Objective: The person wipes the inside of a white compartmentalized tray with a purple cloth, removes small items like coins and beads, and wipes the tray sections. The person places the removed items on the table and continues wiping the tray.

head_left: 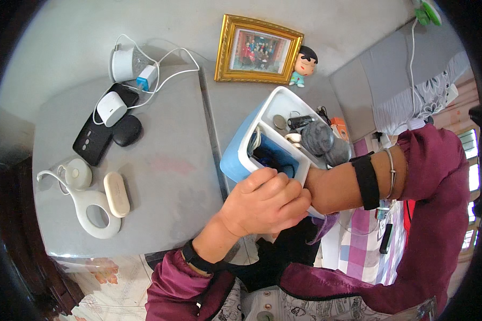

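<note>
A blue and white compartment box point(240, 152) is tilted up above the gap beside the grey table point(166, 176). My left hand point(265, 200) is closed over the box's near corner, next to a dark blue compartment. My right forearm point(337, 187) comes in from the right, wearing a black band and a thin bangle. Its hand is hidden behind my left hand and the box. Inside the box lie grey woolly balls point(317, 137), a black cylinder point(300, 122), a round metal disc point(279, 122) and a white cable.
On the table lie a black phone point(93, 142) with a white charger point(111, 108), a black oval case point(127, 131), a white oval case point(116, 193), a white ring-shaped device point(93, 214) and cables. A gold picture frame point(258, 49) and a small doll point(304, 64) stand behind.
</note>
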The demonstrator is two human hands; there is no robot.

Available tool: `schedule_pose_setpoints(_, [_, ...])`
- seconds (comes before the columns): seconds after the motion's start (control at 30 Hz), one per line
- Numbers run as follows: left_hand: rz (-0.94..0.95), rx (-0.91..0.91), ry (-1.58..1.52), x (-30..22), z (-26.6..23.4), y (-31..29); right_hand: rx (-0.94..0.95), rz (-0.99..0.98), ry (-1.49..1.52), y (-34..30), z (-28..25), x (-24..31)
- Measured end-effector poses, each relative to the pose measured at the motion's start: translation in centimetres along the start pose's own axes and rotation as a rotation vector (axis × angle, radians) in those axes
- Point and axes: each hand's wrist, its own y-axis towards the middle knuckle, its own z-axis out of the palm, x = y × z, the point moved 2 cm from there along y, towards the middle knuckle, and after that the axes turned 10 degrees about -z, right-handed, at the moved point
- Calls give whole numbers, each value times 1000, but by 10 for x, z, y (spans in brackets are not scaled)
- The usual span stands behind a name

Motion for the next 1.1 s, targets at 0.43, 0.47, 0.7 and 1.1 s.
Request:
schedule_pose_setpoints(0.43, [-62,103,4,-2,-5,10,195,178,-97,-6,-47,42])
schedule_pose_setpoints(0.47, [-70,119,19,-2,-5,9,247,31,-414,-7,-55,50])
schedule_pose_setpoints(0.7, [-23,135,46,-1,-5,7,347,188,-190,-20,-85,91])
schedule_pose_setpoints(1.1, [-122,148,123,-7,-8,4,-371,865,652,-167,9,169])
